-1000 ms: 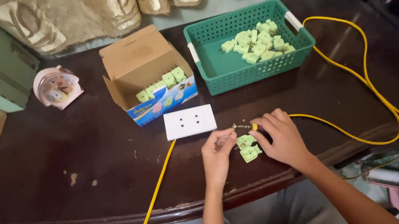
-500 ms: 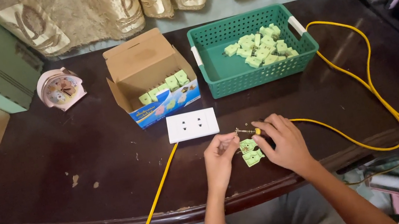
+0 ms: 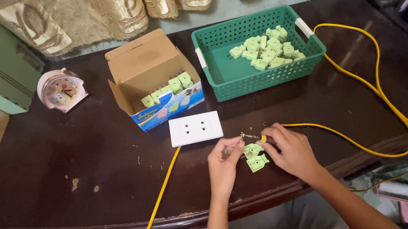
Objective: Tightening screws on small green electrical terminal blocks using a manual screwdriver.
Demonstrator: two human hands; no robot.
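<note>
My left hand point(image 3: 225, 162) and my right hand point(image 3: 292, 150) meet near the table's front edge. The left hand's fingertips pinch a light green plug part point(image 3: 252, 149). A second green part point(image 3: 258, 163) lies on the table just below it, between both hands. My right hand pinches the end of a yellow cable point(image 3: 380, 100), whose thin metal tips point(image 3: 246, 136) point at the green part. Just beyond my hands lies a white double socket plate point(image 3: 195, 128).
A green basket point(image 3: 219, 72) of several green plug parts stands at the back, beside an open cardboard box point(image 3: 147, 63) with more. A pink alarm clock point(image 3: 61, 91) sits at the back left. A second yellow cable point(image 3: 160, 197) runs from the socket plate over the front edge.
Both hands stay at the same spot with the green parts between them. Only small finger movements and a slight shift of the view show.
</note>
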